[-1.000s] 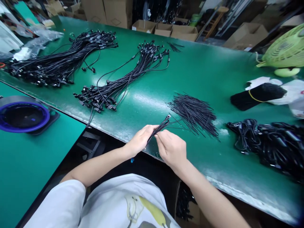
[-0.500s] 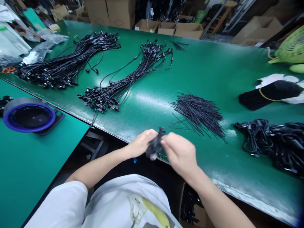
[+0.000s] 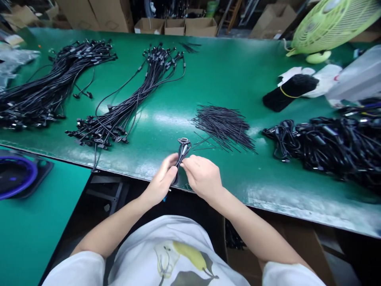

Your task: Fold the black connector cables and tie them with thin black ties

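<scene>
Both my hands are over the front edge of the green workbench [image 3: 190,99]. My left hand [image 3: 162,179] and my right hand [image 3: 202,177] pinch a short black cable [image 3: 180,157] between them. Its metal-flanged connector [image 3: 183,141] sticks up above my fingers. Just beyond my hands lies a pile of thin, short black wires [image 3: 223,127]. Further left are long bundles of black connector cables [image 3: 102,121] [image 3: 50,89]. A heap of coiled black cables [image 3: 324,143] lies to the right.
A black bunch tied with a yellow band [image 3: 290,91] rests on white paper at the right. A green fan [image 3: 330,24] stands behind it. A lower teal table [image 3: 35,234] with a blue-rimmed roll [image 3: 14,176] sits at the left. Cardboard boxes [image 3: 175,27] line the far side.
My hands have turned the cable so its connector points upward and shows clearly, no longer blurred between them. The whole scene has shifted left and up as my head turned.
</scene>
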### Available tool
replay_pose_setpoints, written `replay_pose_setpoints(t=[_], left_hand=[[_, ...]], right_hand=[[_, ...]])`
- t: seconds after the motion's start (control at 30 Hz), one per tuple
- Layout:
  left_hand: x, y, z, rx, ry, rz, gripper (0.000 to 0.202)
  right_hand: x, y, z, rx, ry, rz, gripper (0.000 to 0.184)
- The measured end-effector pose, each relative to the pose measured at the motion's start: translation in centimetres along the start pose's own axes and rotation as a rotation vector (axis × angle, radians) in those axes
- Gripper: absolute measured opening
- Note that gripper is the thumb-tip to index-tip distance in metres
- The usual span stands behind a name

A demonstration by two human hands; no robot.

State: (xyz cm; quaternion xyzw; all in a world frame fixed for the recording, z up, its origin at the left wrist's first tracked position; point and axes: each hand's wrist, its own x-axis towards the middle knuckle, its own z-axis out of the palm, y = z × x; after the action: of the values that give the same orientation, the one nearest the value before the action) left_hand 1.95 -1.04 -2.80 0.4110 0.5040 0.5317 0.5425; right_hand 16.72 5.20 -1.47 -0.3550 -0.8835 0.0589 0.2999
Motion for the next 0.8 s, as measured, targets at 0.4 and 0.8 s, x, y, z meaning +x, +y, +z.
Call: replay_pose_setpoints(t=[0.4, 0.8], left_hand=[[1.2, -0.3, 2.3, -0.392, -0.041, -0.17, 0.032], [2.4, -2.3, 4.5, 0.345, -0.317, -0.112, 0.045]], right_hand=[[-1.5, 2.3, 0.1, 0.909, -0.354, 0.6, 0.039], [-3.3, 5.0, -2.4, 0.74, -0.126, 0.634, 0.02]])
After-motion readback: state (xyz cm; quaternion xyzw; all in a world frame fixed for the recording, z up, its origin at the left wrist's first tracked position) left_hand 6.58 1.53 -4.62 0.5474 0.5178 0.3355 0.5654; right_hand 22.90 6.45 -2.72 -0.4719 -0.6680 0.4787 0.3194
